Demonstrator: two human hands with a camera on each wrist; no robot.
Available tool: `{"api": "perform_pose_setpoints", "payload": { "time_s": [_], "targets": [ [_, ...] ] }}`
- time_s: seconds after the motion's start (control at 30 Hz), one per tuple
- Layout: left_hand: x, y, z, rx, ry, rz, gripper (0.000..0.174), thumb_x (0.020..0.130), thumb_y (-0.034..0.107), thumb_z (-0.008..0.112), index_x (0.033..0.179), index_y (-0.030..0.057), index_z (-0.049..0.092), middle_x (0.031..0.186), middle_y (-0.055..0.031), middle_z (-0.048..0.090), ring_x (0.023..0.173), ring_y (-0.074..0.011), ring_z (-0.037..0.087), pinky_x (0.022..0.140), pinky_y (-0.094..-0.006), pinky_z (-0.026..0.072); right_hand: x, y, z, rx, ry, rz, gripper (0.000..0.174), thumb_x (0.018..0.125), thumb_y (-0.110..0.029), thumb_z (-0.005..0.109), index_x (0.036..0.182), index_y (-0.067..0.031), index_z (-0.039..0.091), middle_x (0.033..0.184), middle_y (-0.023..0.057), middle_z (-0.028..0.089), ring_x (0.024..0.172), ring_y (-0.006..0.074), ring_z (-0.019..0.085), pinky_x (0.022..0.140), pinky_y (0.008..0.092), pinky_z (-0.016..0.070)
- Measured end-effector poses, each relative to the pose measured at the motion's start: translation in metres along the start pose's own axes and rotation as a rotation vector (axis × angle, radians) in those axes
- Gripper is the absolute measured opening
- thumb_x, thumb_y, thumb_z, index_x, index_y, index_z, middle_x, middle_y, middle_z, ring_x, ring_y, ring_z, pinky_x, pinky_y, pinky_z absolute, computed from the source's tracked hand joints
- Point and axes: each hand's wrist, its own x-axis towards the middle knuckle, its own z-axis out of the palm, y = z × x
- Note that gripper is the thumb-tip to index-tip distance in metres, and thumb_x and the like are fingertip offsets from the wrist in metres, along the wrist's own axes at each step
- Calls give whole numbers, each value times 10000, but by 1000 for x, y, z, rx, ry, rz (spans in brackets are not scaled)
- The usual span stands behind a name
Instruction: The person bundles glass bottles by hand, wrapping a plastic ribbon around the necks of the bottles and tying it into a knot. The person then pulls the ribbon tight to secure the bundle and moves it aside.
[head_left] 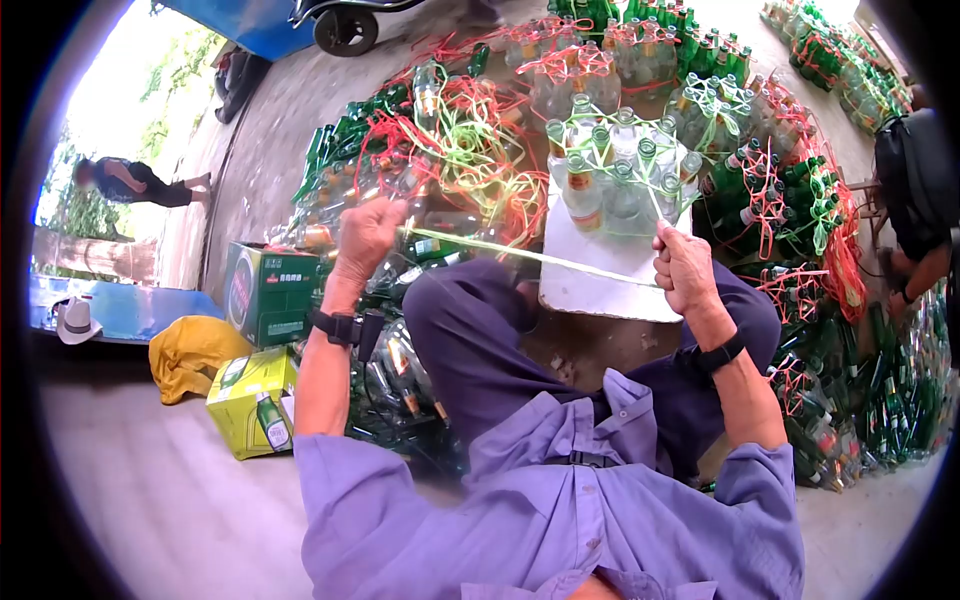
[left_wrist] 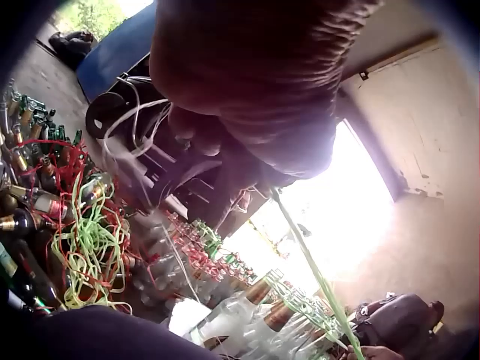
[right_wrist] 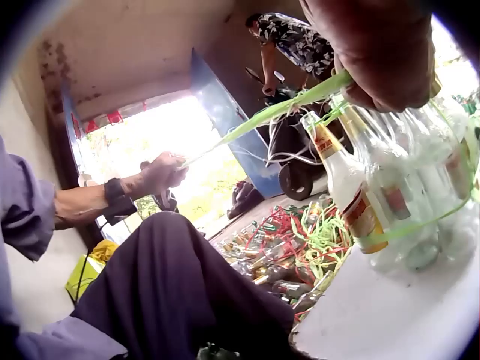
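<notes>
A group of clear glass bottles [head_left: 622, 190] stands on a white board [head_left: 610, 262], with green strap laced around the necks and, in the right wrist view, a band around the bodies. The left hand [head_left: 368, 238] grips one end of a pale green strap [head_left: 520, 252], out to the left of the bottles. Stretched taut, the strap runs across to the right hand [head_left: 684, 268], which pinches it at the near right side of the bottles. In the right wrist view the right hand [right_wrist: 379, 56] is just above the bottle necks [right_wrist: 330, 142].
Tangled red and green straps [head_left: 480, 140] lie over loose bottles at the left. Bundled bottles [head_left: 770, 200] stand behind and to the right. A green carton [head_left: 275, 290], a yellow box [head_left: 250, 405] and a yellow cloth [head_left: 195, 355] sit at the left. Other people are at both sides.
</notes>
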Motion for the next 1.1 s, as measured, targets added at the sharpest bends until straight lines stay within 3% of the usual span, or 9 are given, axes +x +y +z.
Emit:
{"api": "perform_pose_setpoints", "payload": {
  "time_s": [0.13,0.2,0.23,0.27,0.47,0.67,0.9,0.93,1.1],
  "targets": [
    [4,-10,6,240,-45,-171,244,913,270,689,811,49,703,692,-134,652,649,-291,627,659,-416,496,0,-3,-9,-24,49,-60,359,1004,-305,634,755,-59,557,509,-81,329,357,45,255,345,251,165],
    [2,21,26,339,85,152,189,846,253,757,909,75,754,822,-87,713,793,-223,678,727,-356,533,2,4,-6,-18,80,-60,363,1005,-314,632,756,-61,557,502,-79,322,351,50,254,342,252,165],
    [4,41,34,319,-13,147,224,817,213,770,988,70,749,998,-106,727,976,-276,668,870,-391,534,3,8,-3,-11,106,-60,366,1005,-323,630,757,-63,558,496,-78,315,345,55,253,340,254,165],
    [6,53,49,177,-39,232,277,803,176,779,1047,54,732,1041,-126,717,1023,-300,649,935,-405,514,2,9,0,-7,125,-44,379,1006,-342,625,750,-72,553,488,-76,304,338,64,249,336,256,167],
    [33,156,147,55,-88,597,582,811,140,737,1341,4,540,1401,-210,517,1334,-376,477,1140,-464,382,-1,6,1,36,130,-29,387,991,-351,641,730,-92,521,527,-90,303,380,40,236,354,235,161],
    [80,198,213,327,-92,756,649,844,195,678,1437,18,481,1569,-215,366,1452,-386,363,1186,-528,296,0,11,3,19,159,-44,356,993,-298,639,720,-105,519,518,-90,311,369,39,243,344,234,167],
    [97,182,250,214,-90,738,701,753,80,686,1430,44,509,1534,-175,443,1407,-381,433,1161,-502,348,5,21,-6,-17,98,-132,367,1003,-271,628,703,-83,531,500,-85,334,354,40,257,337,237,170],
    [97,183,250,225,-67,747,702,734,56,698,1414,38,526,1517,-181,464,1388,-382,457,1153,-472,372,4,21,-7,-20,84,-142,404,992,-277,638,659,-61,563,501,-64,389,385,38,321,364,239,213],
    [96,183,256,199,-57,735,689,730,41,680,1404,23,536,1507,-188,478,1384,-373,467,1142,-449,397,2,26,-8,-53,109,-158,376,1006,-262,616,688,-76,539,511,-79,373,369,32,287,346,233,198]
  ]
}}
